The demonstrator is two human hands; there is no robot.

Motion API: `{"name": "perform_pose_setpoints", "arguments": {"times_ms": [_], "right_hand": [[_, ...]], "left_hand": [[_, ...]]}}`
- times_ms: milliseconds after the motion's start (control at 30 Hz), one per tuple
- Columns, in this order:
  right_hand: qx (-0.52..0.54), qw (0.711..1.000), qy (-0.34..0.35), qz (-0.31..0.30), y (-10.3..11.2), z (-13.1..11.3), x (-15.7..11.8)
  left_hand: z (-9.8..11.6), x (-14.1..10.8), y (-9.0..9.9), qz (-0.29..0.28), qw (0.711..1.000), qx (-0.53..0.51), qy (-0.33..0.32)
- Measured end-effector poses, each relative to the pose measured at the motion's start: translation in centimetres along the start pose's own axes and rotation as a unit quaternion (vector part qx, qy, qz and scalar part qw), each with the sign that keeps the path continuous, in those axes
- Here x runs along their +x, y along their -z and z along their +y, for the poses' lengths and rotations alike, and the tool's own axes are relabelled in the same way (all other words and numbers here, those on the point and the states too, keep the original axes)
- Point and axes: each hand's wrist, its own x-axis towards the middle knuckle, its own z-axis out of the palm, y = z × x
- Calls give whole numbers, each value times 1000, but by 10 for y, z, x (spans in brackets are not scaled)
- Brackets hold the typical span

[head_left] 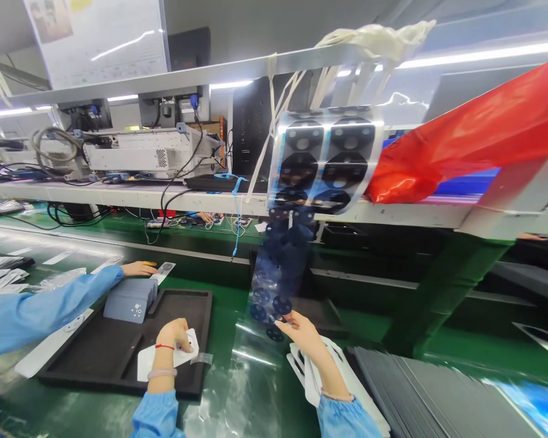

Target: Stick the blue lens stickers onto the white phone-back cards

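Note:
My left hand (176, 333), a red string on its wrist, is curled over a white phone back cover (145, 366) with camera holes, gripping it above the black tray's right part. A small clear film tab (202, 359) sticks out beside that cover. My right hand (304, 333) pinches at a round black sticker (274, 333) near the lower end of a clear strip (267, 292) of such stickers. The strip hangs from a sticker roll (324, 158) on the shelf rail. Whether the sticker is off its backing is unclear.
A co-worker's hand (139, 269) reaches in from the left, past a stack of blue-grey back covers (128, 301) in the black tray (91, 359). White covers (317, 371) and many grey sheets (406, 389) lie at right. A red plastic bag (461, 134) hangs above.

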Motion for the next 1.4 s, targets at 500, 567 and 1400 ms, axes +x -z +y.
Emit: {"name": "perform_pose_setpoints", "arguments": {"times_ms": [500, 567, 1400], "right_hand": [[154, 987, 36, 34, 0, -42, -22], [175, 980, 62, 65, 0, -56, -32], [-324, 728, 557, 234, -11, -115, -77]], "left_hand": [[92, -67, 3, 0, 794, -499, -348], [108, -74, -8, -68, 769, -525, -357], [123, -110, -10, -50, 652, -712, -258]]}}
